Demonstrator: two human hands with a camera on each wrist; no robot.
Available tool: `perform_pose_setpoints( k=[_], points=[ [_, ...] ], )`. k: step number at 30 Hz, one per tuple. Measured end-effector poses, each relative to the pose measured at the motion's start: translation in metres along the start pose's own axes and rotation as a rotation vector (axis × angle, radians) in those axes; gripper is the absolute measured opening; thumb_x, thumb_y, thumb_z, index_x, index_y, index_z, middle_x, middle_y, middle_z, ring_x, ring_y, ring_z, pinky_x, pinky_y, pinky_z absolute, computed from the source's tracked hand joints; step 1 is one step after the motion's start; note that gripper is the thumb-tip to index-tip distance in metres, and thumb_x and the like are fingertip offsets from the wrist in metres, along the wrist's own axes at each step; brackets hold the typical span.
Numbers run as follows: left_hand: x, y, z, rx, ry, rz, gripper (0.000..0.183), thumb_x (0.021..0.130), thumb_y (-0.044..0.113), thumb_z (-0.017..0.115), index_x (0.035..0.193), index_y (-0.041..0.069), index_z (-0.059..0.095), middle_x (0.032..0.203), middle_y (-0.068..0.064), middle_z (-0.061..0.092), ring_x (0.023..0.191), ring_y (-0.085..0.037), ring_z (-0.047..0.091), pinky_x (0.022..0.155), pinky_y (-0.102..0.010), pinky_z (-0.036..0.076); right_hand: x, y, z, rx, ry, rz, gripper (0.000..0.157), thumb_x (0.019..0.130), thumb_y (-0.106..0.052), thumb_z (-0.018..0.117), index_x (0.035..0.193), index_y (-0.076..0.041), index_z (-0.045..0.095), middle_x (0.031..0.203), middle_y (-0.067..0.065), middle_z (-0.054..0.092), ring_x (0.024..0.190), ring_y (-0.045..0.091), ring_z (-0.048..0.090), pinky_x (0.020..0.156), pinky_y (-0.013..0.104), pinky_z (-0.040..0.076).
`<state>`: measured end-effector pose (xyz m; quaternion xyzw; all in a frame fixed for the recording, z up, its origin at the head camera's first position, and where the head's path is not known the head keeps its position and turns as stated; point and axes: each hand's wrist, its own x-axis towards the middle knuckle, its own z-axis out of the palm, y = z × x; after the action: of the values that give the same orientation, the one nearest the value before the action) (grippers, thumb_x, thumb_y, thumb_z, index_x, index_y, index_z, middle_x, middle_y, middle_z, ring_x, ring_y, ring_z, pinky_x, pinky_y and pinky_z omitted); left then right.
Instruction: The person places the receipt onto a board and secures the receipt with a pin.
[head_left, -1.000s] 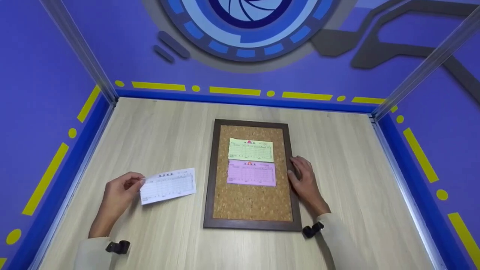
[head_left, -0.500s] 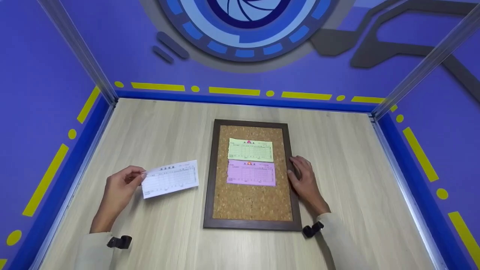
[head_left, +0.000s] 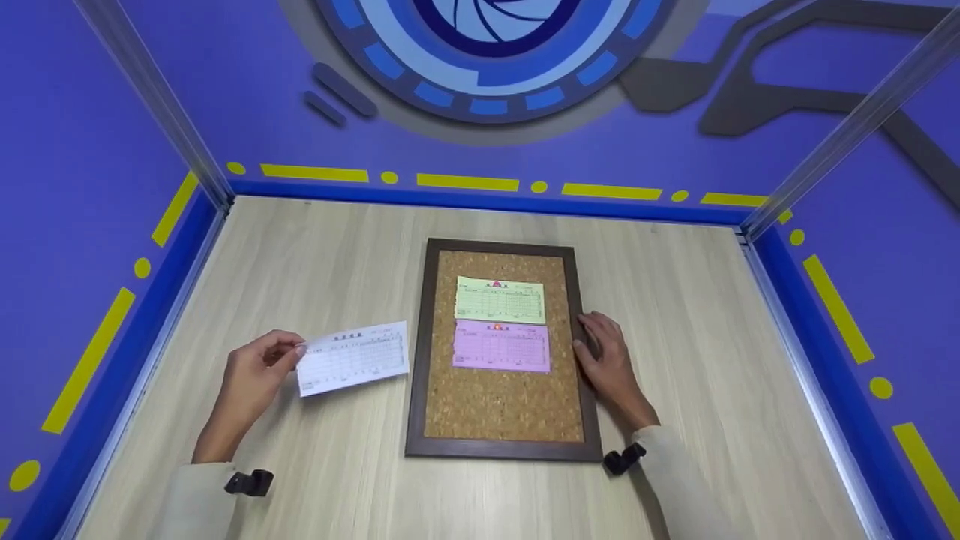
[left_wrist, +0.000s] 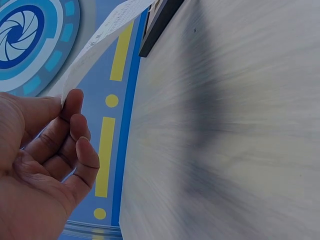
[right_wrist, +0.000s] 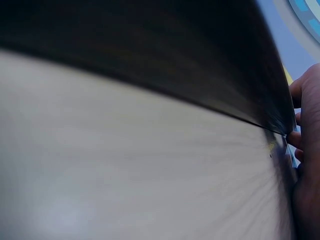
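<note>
In the head view my left hand (head_left: 255, 375) pinches a white printed form slip (head_left: 354, 360) by its left edge, between thumb and index finger. The slip (left_wrist: 102, 37) is lifted off the table in the left wrist view, and the other fingers of that hand (left_wrist: 52, 160) curl loosely. A cork board (head_left: 502, 409) with a dark brown frame lies just right of the slip. On it are a green form slip (head_left: 500, 301) and, directly below, a purple one (head_left: 501, 349), each with a pin at its top. My right hand (head_left: 611, 364) rests with its fingertips against the frame's right edge.
The light wood table (head_left: 322, 247) is bounded by a purple-blue back wall (head_left: 465, 150) and side walls with yellow markings. Metal posts (head_left: 161, 105) stand at the corners. A black wrist camera (head_left: 250, 483) sits on each sleeve.
My left hand has moved up and to the right with the white form slip, bringing its right end close to the board's left edge. The right hand and the board have stayed in place.
</note>
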<state>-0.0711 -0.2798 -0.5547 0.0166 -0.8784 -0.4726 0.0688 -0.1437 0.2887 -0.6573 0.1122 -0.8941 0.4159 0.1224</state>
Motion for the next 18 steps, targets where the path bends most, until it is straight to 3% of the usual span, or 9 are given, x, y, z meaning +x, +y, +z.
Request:
perform_pose_setpoints(
  k=[9,18],
  points=[
    [0.0010,0.0031,0.0042,-0.020,-0.031,-0.009,0.010,0.106,0.002,0.071,0.114,0.002,0.078,0.096,-0.010,0.076,0.086,-0.017,0.067,0.072,-0.018,0.053,-0.0013,-0.0039,-0.0007,0.004,-0.015,0.047,0.046,0.104,-0.004,0.070,0.149,0.005,0.062,0.157,0.026,0.056,0.153,0.043,0.044,0.127,0.061,0.033],
    [0.0035,0.0096,0.0078,-0.006,-0.036,0.004,0.010,0.105,0.001,0.071,0.113,0.001,0.078,0.097,-0.010,0.076,0.091,-0.020,0.068,0.078,-0.016,0.051,-0.0010,-0.0041,-0.0004,0.012,-0.014,0.032,0.047,0.104,-0.003,0.070,0.150,0.005,0.062,0.157,0.026,0.055,0.153,0.044,0.043,0.126,0.062,0.033]
  ],
)
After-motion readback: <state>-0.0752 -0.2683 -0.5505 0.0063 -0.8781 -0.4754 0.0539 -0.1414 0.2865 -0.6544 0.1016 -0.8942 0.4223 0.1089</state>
